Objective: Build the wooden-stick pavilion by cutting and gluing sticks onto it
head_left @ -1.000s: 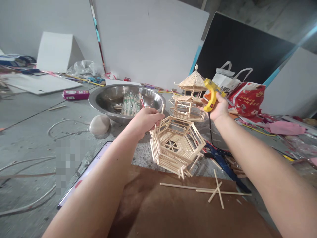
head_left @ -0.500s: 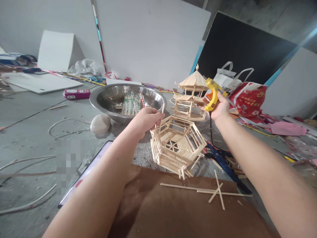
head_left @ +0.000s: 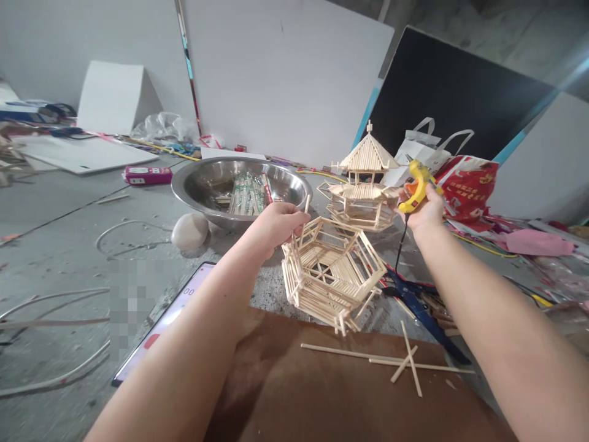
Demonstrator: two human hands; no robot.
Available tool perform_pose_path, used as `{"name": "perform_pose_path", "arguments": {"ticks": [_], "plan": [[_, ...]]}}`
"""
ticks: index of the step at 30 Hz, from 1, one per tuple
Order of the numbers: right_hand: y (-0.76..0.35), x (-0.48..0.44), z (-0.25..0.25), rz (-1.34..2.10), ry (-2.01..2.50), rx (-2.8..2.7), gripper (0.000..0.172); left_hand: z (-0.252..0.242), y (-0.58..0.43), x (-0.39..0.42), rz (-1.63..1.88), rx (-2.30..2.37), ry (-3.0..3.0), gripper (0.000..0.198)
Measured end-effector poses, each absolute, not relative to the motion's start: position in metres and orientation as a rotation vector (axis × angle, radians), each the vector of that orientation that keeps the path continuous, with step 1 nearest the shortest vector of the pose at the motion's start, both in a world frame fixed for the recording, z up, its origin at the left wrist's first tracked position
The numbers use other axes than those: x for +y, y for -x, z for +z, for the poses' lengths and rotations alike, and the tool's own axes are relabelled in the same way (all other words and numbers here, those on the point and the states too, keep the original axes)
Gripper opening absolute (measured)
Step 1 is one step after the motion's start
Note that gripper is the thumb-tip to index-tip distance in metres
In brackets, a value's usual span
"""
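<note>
A thin wooden stick [head_left: 307, 204] stands nearly upright, pinched in my left hand [head_left: 283, 222] at the far left corner of a six-sided stick frame [head_left: 331, 270]. Whether the stick's lower end touches the frame is hidden by my fingers. My right hand [head_left: 427, 210] is wrapped round a yellow hot glue gun [head_left: 416, 187], held up to the right of the frame with its nozzle pointing up and away. Behind the frame stands a stick pagoda [head_left: 363, 178] with a pointed roof, close to the left of the glue gun.
Loose sticks [head_left: 359, 352] lie crossed on a brown sheet [head_left: 322, 399]. A steel basin [head_left: 184, 190] holds packaged sticks. Blue-handled cutters [head_left: 421, 310] rest at the right, a phone [head_left: 159, 325] at the left. A red bag [head_left: 469, 187] stands behind.
My right hand has moved the glue gun to the right, away from the pagoda, uncovering more of it. My left hand stays at the frame's corner with the stick.
</note>
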State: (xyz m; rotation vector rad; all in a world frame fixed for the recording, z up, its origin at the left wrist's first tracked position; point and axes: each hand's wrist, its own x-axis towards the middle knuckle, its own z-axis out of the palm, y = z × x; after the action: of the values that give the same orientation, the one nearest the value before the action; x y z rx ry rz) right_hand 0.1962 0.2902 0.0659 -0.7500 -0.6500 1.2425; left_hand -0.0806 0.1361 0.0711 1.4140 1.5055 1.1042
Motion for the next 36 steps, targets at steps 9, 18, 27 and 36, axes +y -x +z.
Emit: {"name": "perform_pose_path", "arguments": {"ticks": [9,18,27,36], "plan": [[-0.215,0.284,0.045,1.117,0.793,-0.573,0.028,0.075,0.079,0.133,1.101,1.525,-1.415,0.025],[-0.218,0.244,0.045,1.092,0.728,-0.721,0.024,0.066,0.083,0.140,1.150,1.498,-1.426,0.021],[-0.154,0.256,0.026,1.318,0.761,-0.883,0.018,0.068,0.083,0.138,1.188,1.478,-1.428,0.024],[-0.165,0.274,0.037,1.256,0.733,-0.859,0.016,0.064,0.081,0.142,1.151,1.476,-1.452,0.021]]}}
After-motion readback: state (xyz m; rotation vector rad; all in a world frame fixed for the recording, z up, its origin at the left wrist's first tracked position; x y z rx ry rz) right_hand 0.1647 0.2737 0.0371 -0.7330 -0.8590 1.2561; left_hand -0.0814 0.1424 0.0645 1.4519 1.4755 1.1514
